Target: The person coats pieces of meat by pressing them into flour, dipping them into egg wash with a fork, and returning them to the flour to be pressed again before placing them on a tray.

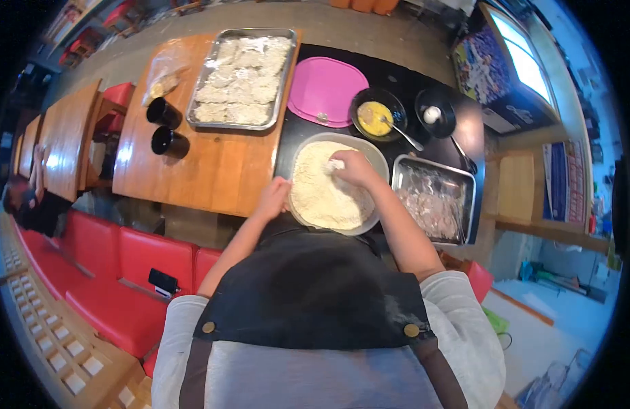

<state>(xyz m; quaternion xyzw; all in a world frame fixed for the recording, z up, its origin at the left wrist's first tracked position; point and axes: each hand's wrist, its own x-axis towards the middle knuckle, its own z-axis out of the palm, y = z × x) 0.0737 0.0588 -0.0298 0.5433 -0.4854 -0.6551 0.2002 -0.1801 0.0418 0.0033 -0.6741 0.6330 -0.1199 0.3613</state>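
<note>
A large pale bowl (322, 198) of light crumbs stands at the table edge in front of me. Over its upper right part, my right hand (351, 168) has its fingers closed around a small whitish piece coated in crumbs. My left hand (277, 196) is at the bowl's left rim, fingers bent together; whether it grips the rim cannot be made out. Behind the bowl sits a black bowl of beaten egg (375, 118) with a spoon (407, 138) in it. To the right, a metal tray (432, 198) holds pale raw pieces.
A metal tray of crumb-coated pieces (243, 78) lies at the back left, beside two black cups (169, 142). A pink lid (327, 90) and a black pan with an egg (434, 112) are behind. A person (39, 204) is at far left, near red seats (148, 252).
</note>
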